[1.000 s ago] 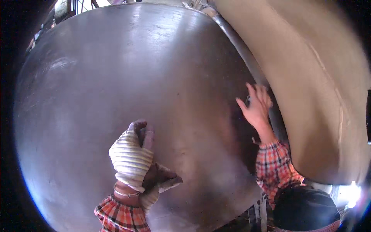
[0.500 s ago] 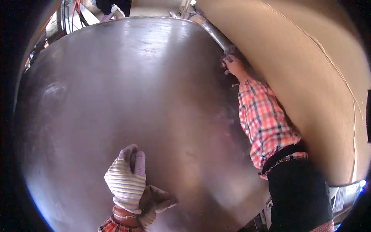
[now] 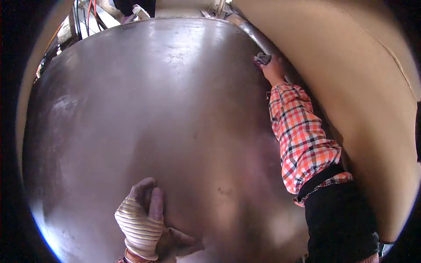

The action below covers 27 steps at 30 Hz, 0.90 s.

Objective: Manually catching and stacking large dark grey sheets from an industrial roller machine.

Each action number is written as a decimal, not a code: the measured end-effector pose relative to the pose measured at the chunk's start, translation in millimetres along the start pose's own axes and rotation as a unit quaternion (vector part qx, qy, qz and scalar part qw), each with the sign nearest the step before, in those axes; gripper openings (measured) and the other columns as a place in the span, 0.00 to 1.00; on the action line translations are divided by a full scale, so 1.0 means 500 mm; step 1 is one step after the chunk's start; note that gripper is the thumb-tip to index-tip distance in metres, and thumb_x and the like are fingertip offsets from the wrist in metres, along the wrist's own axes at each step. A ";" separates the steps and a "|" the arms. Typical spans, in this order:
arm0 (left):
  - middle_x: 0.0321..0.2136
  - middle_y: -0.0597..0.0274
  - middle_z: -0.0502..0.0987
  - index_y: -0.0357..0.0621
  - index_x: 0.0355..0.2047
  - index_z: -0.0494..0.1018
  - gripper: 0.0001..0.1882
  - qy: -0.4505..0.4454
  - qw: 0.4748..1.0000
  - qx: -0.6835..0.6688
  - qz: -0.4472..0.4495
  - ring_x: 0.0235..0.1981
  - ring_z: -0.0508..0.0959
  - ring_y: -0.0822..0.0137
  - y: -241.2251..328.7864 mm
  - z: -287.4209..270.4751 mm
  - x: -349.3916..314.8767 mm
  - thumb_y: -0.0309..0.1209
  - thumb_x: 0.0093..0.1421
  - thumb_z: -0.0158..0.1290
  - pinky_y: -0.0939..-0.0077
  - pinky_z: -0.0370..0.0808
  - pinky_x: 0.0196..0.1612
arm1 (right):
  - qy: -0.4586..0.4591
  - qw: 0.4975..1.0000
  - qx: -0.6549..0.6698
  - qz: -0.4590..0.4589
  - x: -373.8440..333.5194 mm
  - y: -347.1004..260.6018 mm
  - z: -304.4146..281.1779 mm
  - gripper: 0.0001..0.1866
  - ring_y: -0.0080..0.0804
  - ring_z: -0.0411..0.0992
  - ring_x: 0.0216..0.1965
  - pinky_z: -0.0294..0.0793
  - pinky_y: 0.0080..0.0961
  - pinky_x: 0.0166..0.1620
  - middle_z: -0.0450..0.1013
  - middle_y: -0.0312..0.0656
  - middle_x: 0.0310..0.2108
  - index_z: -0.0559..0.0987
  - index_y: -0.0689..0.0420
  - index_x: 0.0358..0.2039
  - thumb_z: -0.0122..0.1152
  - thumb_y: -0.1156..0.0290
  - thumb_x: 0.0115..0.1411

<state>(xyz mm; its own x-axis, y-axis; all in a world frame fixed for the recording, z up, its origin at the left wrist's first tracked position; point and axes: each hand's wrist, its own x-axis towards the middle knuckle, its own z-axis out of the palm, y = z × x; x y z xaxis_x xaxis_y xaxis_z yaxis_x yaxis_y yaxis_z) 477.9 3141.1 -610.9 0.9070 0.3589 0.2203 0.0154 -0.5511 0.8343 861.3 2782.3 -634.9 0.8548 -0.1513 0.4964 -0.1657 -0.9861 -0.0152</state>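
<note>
A large, curved, dark metal surface point(image 3: 175, 118) fills most of the head view. At its lower left is my left hand point(image 3: 140, 219), in a striped knit glove with purple-grey fingers. Those fingers are curled with the thumb close by, their tips turned away from view; whatever may be inside them is hidden. The glove mirrors dimly in the metal beside it. My bare right hand point(image 3: 275, 71) reaches far up along the right edge of the metal. It is closed on a crumpled dark grey-purple cloth point(image 3: 262, 60), at the metal's edge.
A big tan curved wall point(image 3: 351, 87) rises close along my right arm. A greyish pipe point(image 3: 256, 37) runs in the narrow gap between wall and metal. Cables point(image 3: 87, 17) and light-coloured parts stand beyond the far left edge.
My right hand has shifted slightly up and to the right with the cloth, which shows more now. My left hand has dropped a little lower, fingers still curled.
</note>
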 end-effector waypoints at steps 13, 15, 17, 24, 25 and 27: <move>0.25 0.60 0.75 0.35 0.34 0.71 0.10 -0.050 0.996 -0.031 -0.074 0.28 0.72 0.74 0.023 -0.026 -0.034 0.24 0.50 0.50 0.80 0.69 0.34 | -0.152 0.984 -0.050 0.081 0.003 0.018 -0.092 0.26 0.42 0.61 0.51 0.56 0.41 0.52 0.65 0.45 0.48 0.63 0.51 0.51 0.51 0.56 0.52; 0.21 0.58 0.75 0.35 0.33 0.72 0.10 -0.027 0.999 -0.026 -0.028 0.24 0.73 0.74 0.002 -0.017 -0.033 0.22 0.48 0.50 0.81 0.70 0.30 | -0.135 0.991 -0.007 -0.017 0.025 0.057 -0.041 0.26 0.43 0.60 0.52 0.55 0.39 0.54 0.64 0.46 0.49 0.63 0.52 0.51 0.50 0.56 0.52; 0.21 0.58 0.75 0.35 0.33 0.72 0.10 -0.004 1.000 -0.018 -0.009 0.24 0.74 0.73 0.005 -0.050 -0.038 0.23 0.48 0.50 0.81 0.70 0.30 | -0.115 0.984 0.063 -0.122 0.026 0.033 -0.021 0.27 0.44 0.59 0.52 0.54 0.36 0.55 0.62 0.46 0.50 0.62 0.52 0.52 0.48 0.56 0.53; 0.22 0.57 0.75 0.36 0.33 0.72 0.10 -0.040 0.999 -0.009 -0.035 0.26 0.75 0.72 0.005 -0.086 -0.016 0.23 0.48 0.50 0.80 0.71 0.32 | 0.012 0.996 0.075 -0.043 0.005 0.046 -0.040 0.33 0.45 0.50 0.57 0.49 0.35 0.57 0.53 0.49 0.55 0.59 0.57 0.54 0.50 0.52 0.51; 0.22 0.57 0.75 0.36 0.33 0.72 0.10 -0.043 0.998 -0.013 -0.047 0.26 0.75 0.72 0.004 -0.087 -0.015 0.23 0.48 0.49 0.79 0.71 0.33 | 0.029 0.995 0.092 -0.029 0.004 0.044 -0.041 0.34 0.45 0.48 0.58 0.48 0.35 0.57 0.52 0.50 0.56 0.59 0.57 0.54 0.51 0.52 0.51; 0.23 0.57 0.76 0.36 0.32 0.72 0.09 -0.046 0.997 -0.020 -0.053 0.26 0.75 0.72 -0.001 -0.086 -0.011 0.23 0.48 0.49 0.79 0.71 0.33 | 0.031 0.997 0.051 -0.043 0.009 0.038 -0.042 0.34 0.45 0.48 0.58 0.48 0.35 0.57 0.52 0.50 0.56 0.58 0.58 0.54 0.52 0.52 0.50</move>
<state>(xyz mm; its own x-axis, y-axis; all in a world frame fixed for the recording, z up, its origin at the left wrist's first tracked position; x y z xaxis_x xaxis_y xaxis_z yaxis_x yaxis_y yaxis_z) 455.0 3171.7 -590.7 0.9357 0.3426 0.0844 0.0982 -0.4827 0.8703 851.7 2764.6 -614.6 0.8316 -0.0646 0.5516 -0.0396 -0.9976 -0.0570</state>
